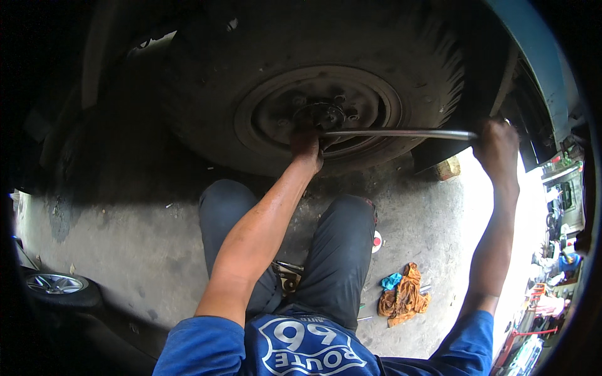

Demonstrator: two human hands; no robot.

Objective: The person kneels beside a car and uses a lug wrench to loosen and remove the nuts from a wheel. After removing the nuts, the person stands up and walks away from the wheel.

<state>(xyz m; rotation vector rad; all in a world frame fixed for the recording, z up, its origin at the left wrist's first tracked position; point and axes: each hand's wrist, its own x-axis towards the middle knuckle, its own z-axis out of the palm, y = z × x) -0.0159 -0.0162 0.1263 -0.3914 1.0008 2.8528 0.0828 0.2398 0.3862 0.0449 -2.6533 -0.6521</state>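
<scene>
A large tyre (207, 113) fills the upper view, with a dark steel wheel rim (246, 119) and a hub (326, 114) ringed by several studs or nuts. Across the rim's lower part runs a long, shiny steel wrench bar (401, 133), nearly level. My right hand (497, 145) is closed round its outer end, beyond the tyre's right side. My left hand (306, 145) is closed at its inner end, close to the hub. Shadow and that hand hide the bar's head, so what it sits on cannot be made out.
A stained orange rag (406, 297) and a blue cloth (390, 281) lie on the concrete floor to my right. Metal tools (288, 269) lie between my legs. A block (448, 168) stands beside the tyre, under the blue bodywork (533, 44). Another wheel (58, 285) is at far left.
</scene>
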